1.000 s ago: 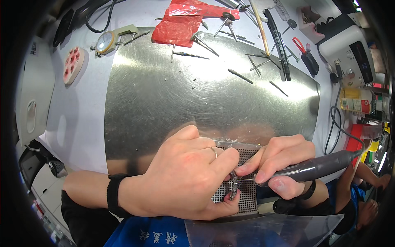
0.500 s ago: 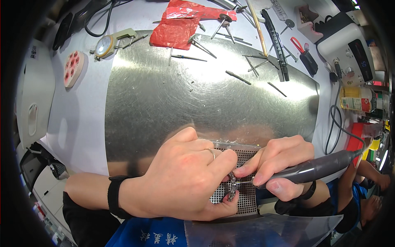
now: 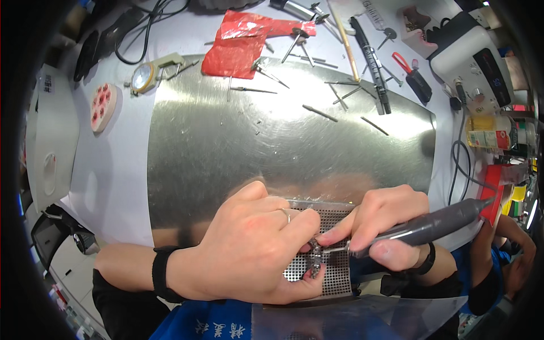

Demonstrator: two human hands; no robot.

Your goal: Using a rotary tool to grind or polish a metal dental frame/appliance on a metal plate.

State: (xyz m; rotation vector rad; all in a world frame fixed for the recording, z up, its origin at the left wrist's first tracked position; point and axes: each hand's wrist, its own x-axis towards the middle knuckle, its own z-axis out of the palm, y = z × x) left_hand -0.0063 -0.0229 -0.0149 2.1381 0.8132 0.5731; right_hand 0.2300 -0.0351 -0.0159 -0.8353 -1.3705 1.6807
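Note:
My left hand, a ring on one finger, is closed on a small knobbly silver metal piece, pinched between thumb and fingers. From the right, my right hand grips a dark grey rotary handpiece like a pen. The handpiece's thin metal tip reaches the side of the piece; whether it touches cannot be made out. My right fingertips rest close beside the piece. Both hands are over a perforated metal grille at the near edge of the shiny metal sheet. My left palm and the fingers' undersides are hidden.
Several loose burs, a red plastic wrapper and a black marker lie toward the back. A dial gauge is far left. The white control box stands right. A clear sheet hangs nearest me. Another person's arm shows right.
The whole view has shifted slightly, with the table things sitting a little lower and to the left. Both hands keep their grips, and the handpiece tip stays beside the metal piece.

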